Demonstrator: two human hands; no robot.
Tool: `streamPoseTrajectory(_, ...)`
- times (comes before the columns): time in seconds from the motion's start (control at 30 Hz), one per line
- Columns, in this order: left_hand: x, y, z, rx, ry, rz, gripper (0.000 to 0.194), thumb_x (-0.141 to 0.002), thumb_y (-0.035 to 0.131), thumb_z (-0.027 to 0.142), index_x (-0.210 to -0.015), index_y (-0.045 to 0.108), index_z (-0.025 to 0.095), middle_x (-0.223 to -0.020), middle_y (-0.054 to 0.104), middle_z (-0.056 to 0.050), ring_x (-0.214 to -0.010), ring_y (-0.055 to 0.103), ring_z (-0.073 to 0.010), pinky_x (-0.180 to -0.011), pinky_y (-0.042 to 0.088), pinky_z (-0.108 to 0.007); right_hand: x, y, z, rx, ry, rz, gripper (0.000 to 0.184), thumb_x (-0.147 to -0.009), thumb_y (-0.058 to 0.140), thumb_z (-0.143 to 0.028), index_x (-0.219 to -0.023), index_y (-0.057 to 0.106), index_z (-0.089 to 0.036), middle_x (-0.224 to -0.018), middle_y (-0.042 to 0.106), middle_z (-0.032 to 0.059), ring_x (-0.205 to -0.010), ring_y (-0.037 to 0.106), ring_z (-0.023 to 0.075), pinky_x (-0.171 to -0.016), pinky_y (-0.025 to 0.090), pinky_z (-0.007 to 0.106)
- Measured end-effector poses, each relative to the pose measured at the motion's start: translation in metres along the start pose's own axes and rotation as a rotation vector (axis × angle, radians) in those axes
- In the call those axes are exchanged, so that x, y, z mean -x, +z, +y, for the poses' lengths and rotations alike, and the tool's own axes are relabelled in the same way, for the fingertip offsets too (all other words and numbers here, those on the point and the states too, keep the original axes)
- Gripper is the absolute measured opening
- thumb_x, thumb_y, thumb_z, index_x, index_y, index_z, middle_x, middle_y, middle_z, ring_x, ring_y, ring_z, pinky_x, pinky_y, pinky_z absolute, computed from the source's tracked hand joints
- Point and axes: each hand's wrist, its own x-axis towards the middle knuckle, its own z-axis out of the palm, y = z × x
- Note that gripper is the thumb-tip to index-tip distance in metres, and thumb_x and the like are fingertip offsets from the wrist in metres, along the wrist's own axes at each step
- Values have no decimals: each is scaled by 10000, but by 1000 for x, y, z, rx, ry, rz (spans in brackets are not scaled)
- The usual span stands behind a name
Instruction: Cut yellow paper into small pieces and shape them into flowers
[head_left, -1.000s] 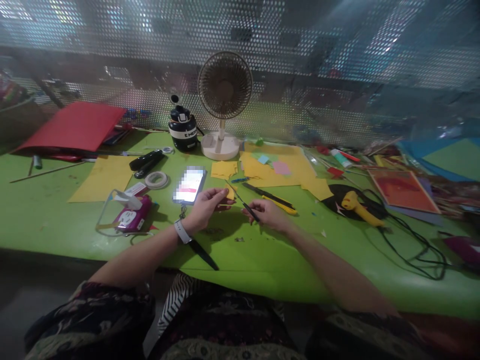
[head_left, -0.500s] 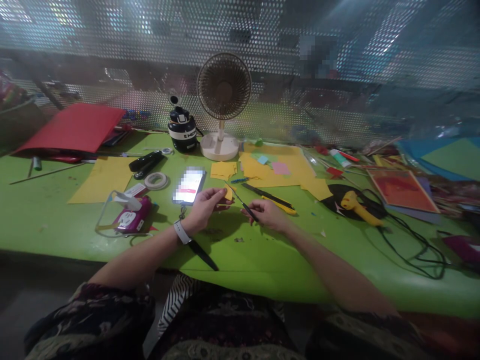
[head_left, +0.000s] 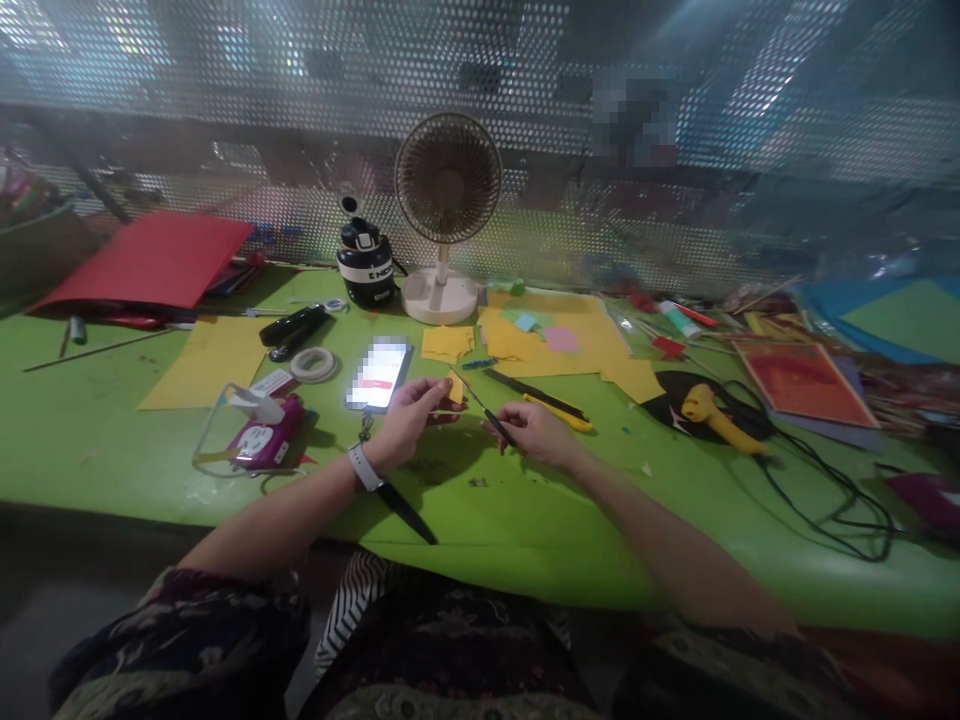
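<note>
My left hand (head_left: 409, 420) is closed, pinching a small piece of yellow paper (head_left: 456, 388) between thumb and fingers just above the table. Closed around dark scissors, my right hand (head_left: 536, 432) is a short way to the right. The scissors (head_left: 491, 415) point up and left, their thin blades reaching the paper's right edge; their handles are mostly hidden by the fingers. Just beyond the right hand lie a yellow box cutter (head_left: 566, 410) and a long black blade-like strip (head_left: 532, 388). A lit phone (head_left: 382, 370) rests behind my left hand.
Yellow paper sheets (head_left: 585, 310) and small cut pieces (head_left: 448, 342) lie farther back. A fan (head_left: 439, 297) and a bottle (head_left: 366, 270) stand behind them. To the left are a tape roll (head_left: 313, 364), stapler (head_left: 292, 330) and purple power adapter (head_left: 262, 440); a corded yellow glue gun (head_left: 720, 418) lies right.
The view has tilted very slightly, so everything sits a little lower. Both hands, the paper and the scissors keep nearly the same positions.
</note>
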Motion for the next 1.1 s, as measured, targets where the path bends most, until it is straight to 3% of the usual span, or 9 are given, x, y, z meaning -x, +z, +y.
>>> streamPoseTrajectory(0.6, -1, -1, -2, -6, 20, 6, 332, -768, 758, 431, -882, 629, 147, -816, 698, -37, -739, 703, -141, -687, 558, -267, -1, 3, 5, -31, 12, 12, 566, -675, 683, -737, -746, 646, -177, -635, 642, 30, -463, 454, 86, -421, 342, 236)
streamPoseTrajectory(0.9, -2, 0, 3, -109, 17, 33, 319, -752, 759, 456, -853, 664, 169, -788, 673, -16, -684, 647, -115, -615, 506, -232, -11, -14, 10, -78, 3, 82, 534, -626, 742, -692, -754, 635, -185, -667, 678, 41, -504, 515, 113, -459, 410, 262)
streamPoseTrajectory(1.0, -3, -3, 1, -187, 42, 14, 290, -765, 750, 445, -828, 690, 168, -641, 600, 20, -527, 523, -66, -519, 427, -199, -13, -19, 13, 99, 20, 90, 442, -700, 733, -611, -792, 694, -180, -755, 709, 66, -600, 577, 152, -512, 407, 277)
streamPoseTrajectory(1.1, -4, -5, 0, -233, 28, -9, 287, -789, 726, 447, -816, 685, 165, -622, 611, 6, -497, 535, -75, -472, 397, -204, -14, -23, 17, 486, 23, 147, 331, -755, 719, -513, -842, 743, -194, -850, 717, 81, -701, 610, 205, -547, 375, 296)
